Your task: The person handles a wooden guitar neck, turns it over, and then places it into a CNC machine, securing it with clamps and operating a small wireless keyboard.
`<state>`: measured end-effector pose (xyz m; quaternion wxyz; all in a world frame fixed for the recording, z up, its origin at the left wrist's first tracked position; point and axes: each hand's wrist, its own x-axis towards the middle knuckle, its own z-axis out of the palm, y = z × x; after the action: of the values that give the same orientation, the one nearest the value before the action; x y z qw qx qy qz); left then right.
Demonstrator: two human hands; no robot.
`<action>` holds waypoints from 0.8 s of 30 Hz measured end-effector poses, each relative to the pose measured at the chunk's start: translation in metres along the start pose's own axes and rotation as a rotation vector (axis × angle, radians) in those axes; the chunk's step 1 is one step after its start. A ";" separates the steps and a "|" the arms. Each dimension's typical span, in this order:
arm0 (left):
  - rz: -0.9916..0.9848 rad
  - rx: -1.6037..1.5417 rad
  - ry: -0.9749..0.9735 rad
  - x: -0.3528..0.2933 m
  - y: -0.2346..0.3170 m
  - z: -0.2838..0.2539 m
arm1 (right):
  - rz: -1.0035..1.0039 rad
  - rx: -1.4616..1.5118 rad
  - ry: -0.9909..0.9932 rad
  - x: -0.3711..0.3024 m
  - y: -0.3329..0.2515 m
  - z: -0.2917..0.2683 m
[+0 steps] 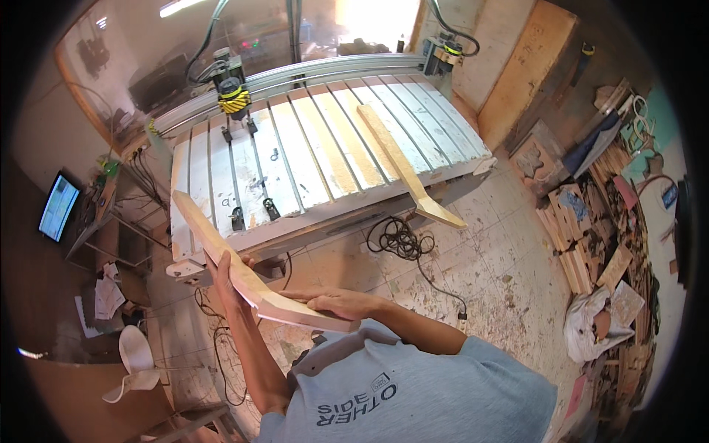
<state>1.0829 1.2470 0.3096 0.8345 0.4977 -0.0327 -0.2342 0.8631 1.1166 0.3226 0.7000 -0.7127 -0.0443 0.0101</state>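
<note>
Wood, pale and cut to a bent shape: the held piece (244,269) runs long from upper left, over the near corner of the machine bed, down to lower right, where it kinks and ends in a short blunt foot just above the person's chest. Its long axis slants across the lower middle of the view, clear of any surface, carried in the air. The left hand (225,279) wraps the piece near its middle from below, fingers curled around the edge and closed on the wood. The right hand (336,301) lies flat along the top of the angled foot, fingers stretched out and pressing down, thumb side hidden, so whether it clasps underneath cannot be told.

Beyond the hands stands a router table (207,184) with a white slatted bed and dark grooves, a grey gantry rail across its far end and a yellow-and-black spindle (233,98) hanging at the left. A second bent wooden piece (402,166) lies on the bed, pointing from the far middle toward the near right corner and overhanging the edge. A black coiled cable (399,238) sits on the stained tile floor below. Stacks of wood offcuts (591,236) crowd the right wall; a lit monitor (57,207) glows at far left.
</note>
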 end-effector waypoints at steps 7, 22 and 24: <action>-0.026 -0.175 -0.101 0.003 -0.022 0.002 | 0.243 0.246 -0.067 -0.020 -0.001 -0.001; -0.192 -0.181 -0.187 0.084 -0.083 0.054 | 0.271 0.038 -0.040 0.013 -0.008 -0.092; -0.221 -0.144 -0.168 0.100 -0.090 0.044 | 0.274 -0.023 -0.028 0.023 -0.009 -0.095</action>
<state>1.1267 1.1330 0.2378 0.8314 0.4160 -0.0305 -0.3671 0.8923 1.0239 0.3350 0.6831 -0.7199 0.0435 0.1150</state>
